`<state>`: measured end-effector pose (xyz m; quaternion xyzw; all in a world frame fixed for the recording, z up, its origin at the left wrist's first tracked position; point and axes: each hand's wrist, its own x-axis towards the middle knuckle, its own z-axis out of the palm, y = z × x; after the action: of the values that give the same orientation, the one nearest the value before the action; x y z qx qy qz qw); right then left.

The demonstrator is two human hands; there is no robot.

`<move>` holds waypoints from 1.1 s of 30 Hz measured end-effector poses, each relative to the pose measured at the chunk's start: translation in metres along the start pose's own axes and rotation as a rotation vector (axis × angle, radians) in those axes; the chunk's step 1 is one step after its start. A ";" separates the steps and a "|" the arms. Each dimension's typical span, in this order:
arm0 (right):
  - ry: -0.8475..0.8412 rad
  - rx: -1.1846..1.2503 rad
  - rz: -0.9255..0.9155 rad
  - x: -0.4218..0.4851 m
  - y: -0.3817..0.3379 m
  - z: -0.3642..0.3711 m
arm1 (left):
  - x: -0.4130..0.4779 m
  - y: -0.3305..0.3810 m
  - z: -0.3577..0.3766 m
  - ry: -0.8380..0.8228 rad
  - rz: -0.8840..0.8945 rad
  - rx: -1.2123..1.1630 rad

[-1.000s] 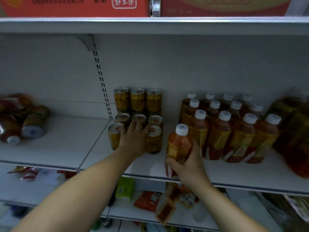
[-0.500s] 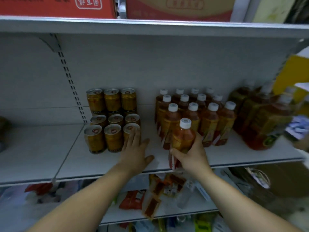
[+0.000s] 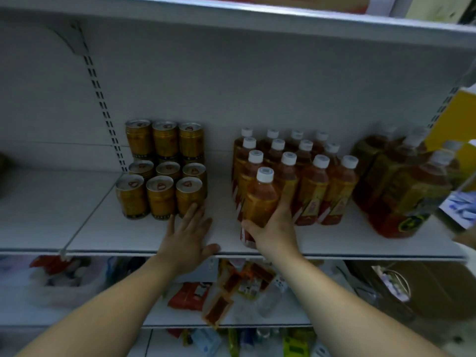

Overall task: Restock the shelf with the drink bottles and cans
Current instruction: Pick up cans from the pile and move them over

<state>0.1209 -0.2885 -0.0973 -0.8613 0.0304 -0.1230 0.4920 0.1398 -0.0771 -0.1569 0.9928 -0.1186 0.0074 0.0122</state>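
Amber tea bottle [image 3: 260, 199], white-capped, stands near the shelf [image 3: 144, 235] edge, grasped by the right hand [image 3: 274, 231]; packed bottle rows [image 3: 309, 176] crowd just behind this grip. Left hand [image 3: 189, 234] lies flat, released. A hard push could topple them.

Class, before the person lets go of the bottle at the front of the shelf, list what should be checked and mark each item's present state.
1. Right hand grips the white-capped amber tea bottle: ok.
2. Bottle upright: ok.
3. Bottle base resting on the white metal shelf: cannot tell, hand covers it.
4. Bottle lines up with the left column of matching bottles: ok.
5. Left hand flat on the shelf, touching the front gold can: ok.
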 end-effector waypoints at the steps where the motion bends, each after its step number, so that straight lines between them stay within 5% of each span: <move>1: -0.007 -0.006 -0.014 0.001 0.002 0.001 | 0.000 0.000 0.001 -0.013 0.003 0.011; 12: -0.137 -0.102 0.040 0.010 0.004 -0.003 | -0.012 0.010 -0.022 -0.244 -0.084 -0.062; 16: -0.147 -0.232 0.046 0.017 -0.025 -0.029 | -0.027 0.007 -0.051 -0.202 -0.158 -0.229; 21: -0.031 -0.493 -0.209 0.024 -0.096 -0.044 | -0.064 -0.024 -0.098 -0.032 -0.221 -0.363; 33: -0.455 -0.582 -0.424 -0.054 -0.295 0.162 | -0.245 -0.236 -0.163 0.106 -0.417 -0.436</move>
<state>0.0875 0.0084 0.0670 -0.9567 -0.2232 -0.0145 0.1864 -0.0450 0.2141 -0.0039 0.9680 0.0896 0.0307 0.2323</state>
